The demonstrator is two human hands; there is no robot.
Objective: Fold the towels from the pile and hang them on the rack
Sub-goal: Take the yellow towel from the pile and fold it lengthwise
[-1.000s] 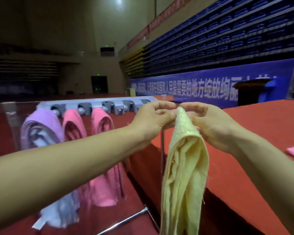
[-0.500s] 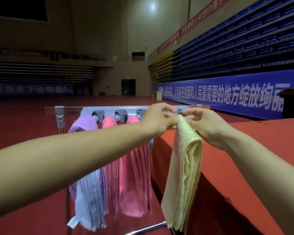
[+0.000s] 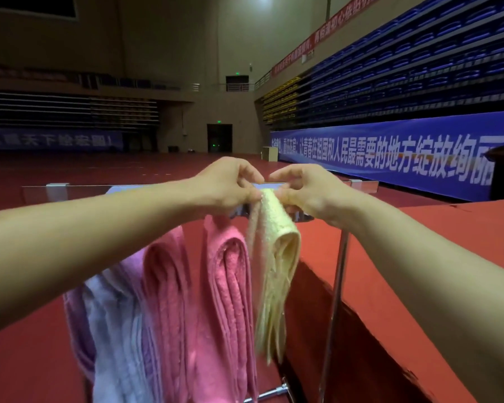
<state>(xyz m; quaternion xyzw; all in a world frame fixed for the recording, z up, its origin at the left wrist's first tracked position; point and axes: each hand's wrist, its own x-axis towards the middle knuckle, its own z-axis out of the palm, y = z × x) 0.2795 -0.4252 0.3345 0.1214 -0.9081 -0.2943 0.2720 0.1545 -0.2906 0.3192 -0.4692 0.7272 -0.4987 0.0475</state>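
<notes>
A folded yellow towel (image 3: 277,257) hangs down from its top corner, which both hands pinch at the rack's top bar. My left hand (image 3: 230,184) grips it from the left, my right hand (image 3: 300,190) from the right. The rack (image 3: 338,286) is a metal frame with a grey clip bar (image 3: 266,186) mostly hidden behind my hands. Two pink towels (image 3: 227,301) and a purple-and-white towel (image 3: 117,321) hang on it to the left of the yellow one.
A red-covered table (image 3: 448,242) stands right of the rack, its edge close to the rack's upright post. Red floor spreads left and beyond. A blue banner (image 3: 390,152) and seating tiers line the far right.
Both hands have carried the yellow towel up and forward to the rack's bar, beside the pink towels. The view has moved closer to the rack.
</notes>
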